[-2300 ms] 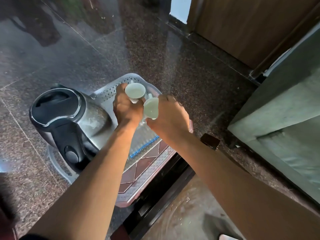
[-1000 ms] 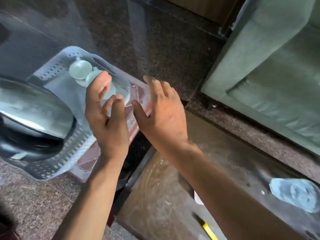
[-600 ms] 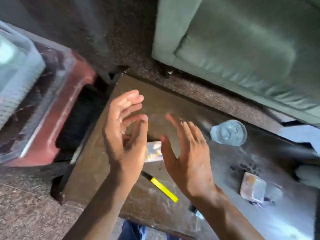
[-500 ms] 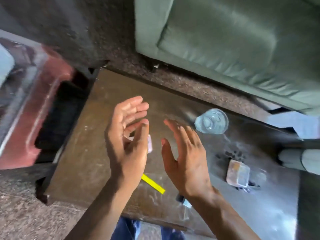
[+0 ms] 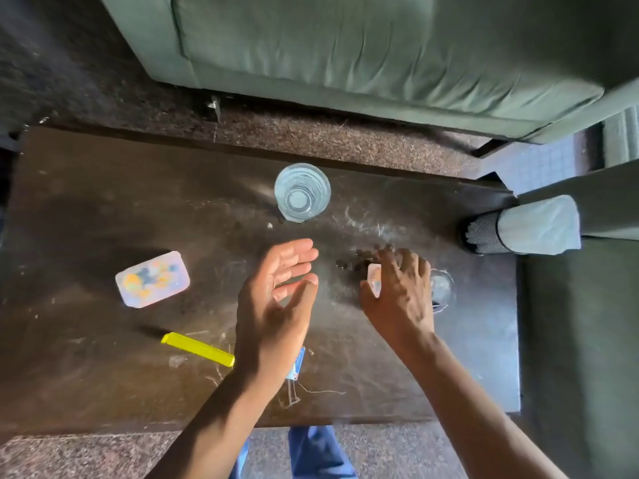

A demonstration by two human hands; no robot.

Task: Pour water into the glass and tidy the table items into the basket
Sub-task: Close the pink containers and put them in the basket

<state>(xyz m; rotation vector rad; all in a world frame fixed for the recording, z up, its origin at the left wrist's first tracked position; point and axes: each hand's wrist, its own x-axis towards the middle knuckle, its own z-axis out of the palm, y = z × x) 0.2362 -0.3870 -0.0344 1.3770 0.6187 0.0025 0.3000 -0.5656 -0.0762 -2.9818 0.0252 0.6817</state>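
A clear glass point(image 5: 302, 193) with water in it stands upright at the far middle of the dark wooden table point(image 5: 103, 202). My right hand point(image 5: 397, 295) is arched over a small clear plastic box point(image 5: 374, 280) at the right, thumb at its near side and fingers curled across its top; most of the box is hidden. Empty, my left hand point(image 5: 276, 299) hovers just left of it with relaxed fingers. A pastel patterned box point(image 5: 152, 280), a yellow bar point(image 5: 197, 349) and a blue card point(image 5: 297, 366) lie on the table. No basket is in view.
Small dark bits point(image 5: 359, 257) are scattered by the right hand, and a clear round object point(image 5: 441, 288) lies just right of it. A green sofa point(image 5: 345, 46) runs along the far side. A grey-white rolled thing point(image 5: 518, 226) lies at the table's right end.
The view has swung right from the basket and kettle to the table. Both hands left the cups in the basket; the right hand has come down onto the small clear box.
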